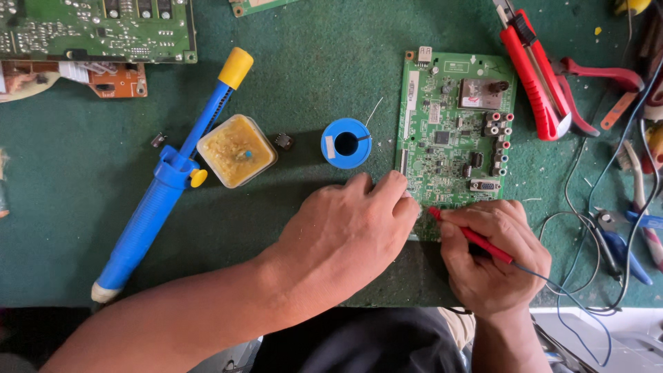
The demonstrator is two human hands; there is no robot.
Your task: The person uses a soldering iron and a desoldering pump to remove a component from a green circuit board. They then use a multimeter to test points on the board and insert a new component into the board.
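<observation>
The right hand (494,259) pinches a thin red probe (473,237) like a pencil, and its tip touches the bottom edge of the green circuit board (452,128). A blue wire (573,293) runs off the back of the probe. The left hand (352,231) holds nothing; its bent fingers press down on the board's lower left corner. The board lies flat on the green mat (311,83), right in front of the person. It looks light, stiff and easy to break, with many tiny parts on top, so the bare edges seem the safest place to hold it. Just left of the board sits a blue solder spool (346,143), then a small tub of yellow paste (237,150) and a long blue solder sucker (169,179). A red knife (535,76) lies on the right, beside pliers and loose wires.
</observation>
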